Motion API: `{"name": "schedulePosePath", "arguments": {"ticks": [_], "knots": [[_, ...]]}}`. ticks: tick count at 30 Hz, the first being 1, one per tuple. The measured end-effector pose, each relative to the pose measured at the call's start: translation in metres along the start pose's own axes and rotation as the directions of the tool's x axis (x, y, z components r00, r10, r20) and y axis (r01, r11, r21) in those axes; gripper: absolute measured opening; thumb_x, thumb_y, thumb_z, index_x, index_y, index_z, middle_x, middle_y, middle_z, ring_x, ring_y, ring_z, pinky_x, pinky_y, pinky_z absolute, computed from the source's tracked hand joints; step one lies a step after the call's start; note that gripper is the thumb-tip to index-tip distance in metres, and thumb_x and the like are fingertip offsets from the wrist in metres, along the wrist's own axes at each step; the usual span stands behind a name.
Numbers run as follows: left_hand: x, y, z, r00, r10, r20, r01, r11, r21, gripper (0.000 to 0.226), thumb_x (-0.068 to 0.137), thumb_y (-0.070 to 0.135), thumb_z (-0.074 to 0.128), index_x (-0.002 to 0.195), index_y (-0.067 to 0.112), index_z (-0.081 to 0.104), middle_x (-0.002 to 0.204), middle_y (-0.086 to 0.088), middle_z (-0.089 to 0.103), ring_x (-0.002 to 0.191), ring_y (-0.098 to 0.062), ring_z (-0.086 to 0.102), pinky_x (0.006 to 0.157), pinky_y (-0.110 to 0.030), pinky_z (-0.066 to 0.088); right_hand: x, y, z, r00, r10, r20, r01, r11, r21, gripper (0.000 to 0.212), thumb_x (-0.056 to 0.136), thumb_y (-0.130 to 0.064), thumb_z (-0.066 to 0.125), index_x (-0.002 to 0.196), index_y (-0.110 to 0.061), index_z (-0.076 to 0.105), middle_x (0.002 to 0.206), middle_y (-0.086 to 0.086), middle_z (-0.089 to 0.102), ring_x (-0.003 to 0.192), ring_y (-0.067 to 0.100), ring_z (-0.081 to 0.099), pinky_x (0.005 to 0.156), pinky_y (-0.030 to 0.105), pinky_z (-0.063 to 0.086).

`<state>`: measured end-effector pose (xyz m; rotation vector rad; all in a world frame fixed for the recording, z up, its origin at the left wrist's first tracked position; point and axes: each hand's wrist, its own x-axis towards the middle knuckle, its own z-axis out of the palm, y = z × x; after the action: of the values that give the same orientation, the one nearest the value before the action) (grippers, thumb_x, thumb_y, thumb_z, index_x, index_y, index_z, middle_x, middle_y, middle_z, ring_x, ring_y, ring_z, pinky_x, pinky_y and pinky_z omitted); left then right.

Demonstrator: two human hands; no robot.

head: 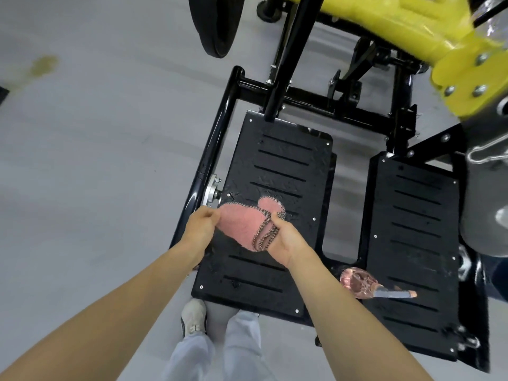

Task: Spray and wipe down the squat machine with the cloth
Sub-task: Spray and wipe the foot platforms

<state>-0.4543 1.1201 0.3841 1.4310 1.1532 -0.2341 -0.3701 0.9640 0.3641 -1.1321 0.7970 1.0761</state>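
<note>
Pink cloth (239,224) is held over the squat machine's left footplate (275,166), pinched by the left hand (199,229) and gripped by the right hand (286,237) with fingers curled. Spray bottle (362,283) is seen lying on the right footplate (417,215).

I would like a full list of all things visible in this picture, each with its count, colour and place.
cloth: one, pink with a dark braided edge, held above the left footplate
spray bottle: one, clear pinkish, lying on its side at the inner edge of the right footplate
footplates: two, black, slotted, side by side, left and right
frame: one, black tubes, around and behind the footplates
machine arm: one, yellow, top right
disc: one, black, top centre
floor: grey, with one yellowish stain at left
shoe: one, light-coloured, bottom centre
trousers: light grey, bottom centre
left hand: pinches the cloth's left edge
right hand: holds the cloth's right edge
</note>
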Motion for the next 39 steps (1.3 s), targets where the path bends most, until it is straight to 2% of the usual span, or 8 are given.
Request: {"name": "schedulePosePath", "arguments": {"ticks": [4, 8, 13, 19, 23, 29, 35, 39], "knots": [[-0.005, 0.013, 0.009, 0.975, 0.219, 0.018, -0.22, 0.972, 0.078, 0.016, 0.099, 0.018, 0.047, 0.099, 0.011, 0.061, 0.098, 0.005, 0.062, 0.091, -0.007, 0.056, 0.069, -0.012, 0.039, 0.001, -0.013, 0.004, 0.999, -0.011, -0.04, 0.003, 0.978, -0.207, 0.028, 0.1, -0.021, 0.047, 0.122, -0.003, 0.053, 0.118, 0.018, 0.061, 0.094, 0.028, 0.063, 0.089, 0.043, 0.051], [-0.006, 0.024, 0.019, 0.948, 0.31, 0.067, -0.317, 0.934, 0.165, 0.015, 0.099, 0.023, 0.048, 0.09, 0.022, 0.059, 0.09, 0.004, 0.066, 0.087, -0.011, 0.062, 0.076, -0.025, 0.048, 0.003, -0.014, 0.003, 0.999, 0.042, -0.018, -0.046, 0.925, -0.377, 0.05, 0.098, -0.031, 0.052, 0.139, -0.004, 0.041, 0.146, 0.012, 0.041, 0.129, 0.024, 0.046, 0.105, 0.037, 0.041], [0.002, 0.041, 0.016, 0.988, 0.155, -0.013, -0.156, 0.984, -0.087, 0.018, 0.1, 0.022, 0.045, 0.086, 0.02, 0.056, 0.108, 0.018, 0.057, 0.103, -0.01, 0.053, 0.087, -0.03, 0.037, 0.003, -0.015, 0.008, 0.994, 0.107, 0.022, -0.073, 0.8, -0.595, 0.067, 0.093, -0.064, 0.033, 0.106, -0.009, 0.07, 0.156, 0.003, 0.025, 0.145, 0.016, 0.018, 0.118, 0.039, 0.004], [0.002, 0.048, 0.005, 0.984, -0.022, 0.175, 0.075, 0.95, -0.302, 0.023, 0.104, 0.022, 0.036, 0.087, 0.014, 0.05, 0.088, -0.001, 0.06, 0.07, -0.015, 0.059, 0.06, -0.033, 0.05, 0.006, -0.018, 0.019, 0.981, 0.034, 0.193, 0.053, 0.902, -0.428, 0.056, 0.096, -0.061, 0.027, 0.116, -0.021, 0.062, 0.12, 0.006, 0.065, 0.11, 0.018, 0.059, 0.098, 0.034, 0.042], [0.005, 0.053, 0.005, 0.964, -0.126, 0.234, 0.239, 0.794, -0.56, 0.026, 0.103, 0.018, 0.036, 0.098, 0.005, 0.058, 0.082, -0.008, 0.067, 0.062, -0.014, 0.068, 0.055, -0.028, 0.055, 0.011, -0.027, 0.019, 0.967, 0.012, 0.253, 0.118, 0.863, -0.492, 0.069, 0.094, -0.066, 0.02, 0.119, -0.018, 0.063, 0.104, 0.002, 0.068, 0.101, 0.021, 0.06, 0.107, 0.034, 0.031], [0.013, 0.056, 0.009, 0.932, -0.219, 0.289, 0.352, 0.731, -0.585, 0.031, 0.103, 0.023, 0.039, 0.116, 0.001, 0.056, 0.097, -0.015, 0.066, 0.072, -0.02, 0.07, 0.059, -0.032, 0.058, 0.013, -0.043, 0.015, 0.945, 0.102, 0.309, 0.039, 0.908, -0.417, 0.069, 0.088, -0.067, 0.039, 0.137, -0.019, 0.046, 0.137, 0.009, 0.053, 0.123, 0.02, 0.054, 0.113, 0.037, 0.033], [0.018, 0.058, 0.024, 0.998, 0.039, 0.039, -0.036, 0.996, -0.08, 0.045, 0.09, 0.001, 0.055, 0.131, 0.016, 0.044, 0.118, -0.002, 0.056, 0.106, -0.019, 0.058, 0.085, -0.036, 0.051, 0.016, -0.044, 0.011, 0.994, 0.042, 0.105, 0.012, 0.882, -0.471, 0.069, 0.094, -0.055, 0.046, 0.149, -0.019, 0.027, 0.156, 0.004, 0.023, 0.141, 0.02, 0.029, 0.116, 0.04, 0.026], [-0.009, 0.055, 0.051, 0.874, 0.404, 0.271, -0.474, 0.831, 0.29, 0.062, 0.092, -0.004, 0.046, 0.145, 0.025, 0.03, 0.128, -0.013, 0.056, 0.092, 0.0, 0.063, 0.068, -0.03, 0.056, 0.015, -0.038, 0.014, 0.975, 0.071, 0.209, -0.045, 0.991, -0.125, 0.07, 0.094, -0.062, 0.034, 0.14, -0.01, 0.044, 0.138, 0.009, 0.053, 0.128, 0.023, 0.05, 0.108, 0.04, 0.038]]}}
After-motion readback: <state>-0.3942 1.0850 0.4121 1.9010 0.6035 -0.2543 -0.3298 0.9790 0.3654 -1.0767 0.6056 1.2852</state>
